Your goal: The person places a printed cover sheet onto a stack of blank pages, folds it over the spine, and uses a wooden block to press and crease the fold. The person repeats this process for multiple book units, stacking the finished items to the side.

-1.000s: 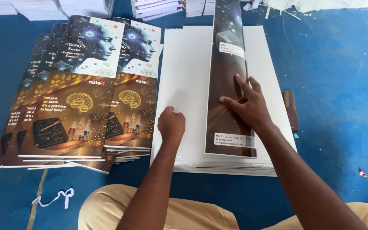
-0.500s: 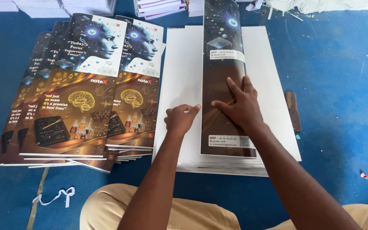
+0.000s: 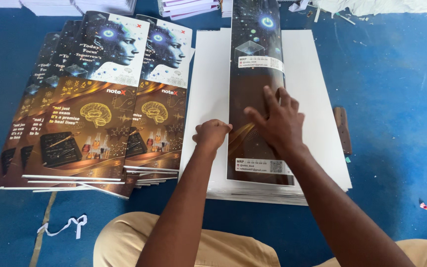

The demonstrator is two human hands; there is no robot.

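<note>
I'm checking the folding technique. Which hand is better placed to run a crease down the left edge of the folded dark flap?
Probably the left hand: its closed fist sits right at the dark flap's left edge, while the right hand lies flat on the flap, pinning it to the white sheet stack.

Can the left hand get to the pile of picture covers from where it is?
Probably yes. The left hand sits fisted on the white sheets, right beside the pile of picture covers, with nothing lying between them.
</note>
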